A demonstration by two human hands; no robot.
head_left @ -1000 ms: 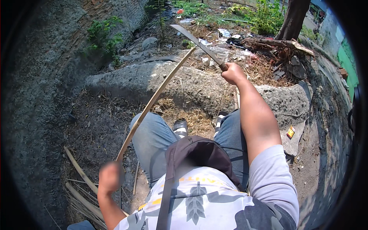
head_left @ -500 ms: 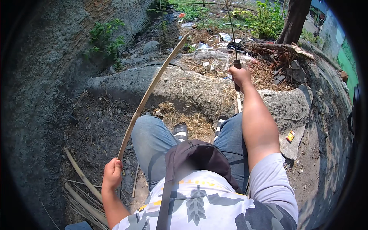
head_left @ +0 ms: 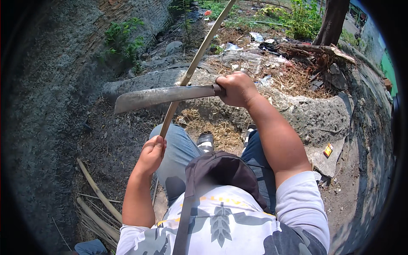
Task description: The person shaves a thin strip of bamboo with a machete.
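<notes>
By the near edge of the concrete slab (head_left: 323, 117), gripped a machete (head_left: 168, 95) by its handle (head_left: 218, 89) in the closed right hand (head_left: 236, 89), pointing the broad blade (head_left: 146, 97) leftward and nearly level. Above the left knee (head_left: 177, 146), clasped a long, pale strip (head_left: 196, 63) in the closed left hand (head_left: 151, 155), slanting it up and to the right (beyond the upper border of the view). Crossed the strip with the blade above the left hand; could not tell touching from just apart. Stood both shoes (head_left: 205, 141) near the slab's near edge, beside dry straw (head_left: 221, 131). Wore a dark bag (head_left: 225, 172) at the waist, over a patterned shirt (head_left: 221, 225). Had several sticks (head_left: 97, 191) on the ground (head_left: 110, 140) at its near left edge, and a small yellow-and-red pack (head_left: 327, 150) by the slab's near right corner. Farther off, faced litter (head_left: 256, 37) scattered beyond the slab's far edge, plus a trunk (head_left: 331, 21) and green plants (head_left: 304, 19).
</notes>
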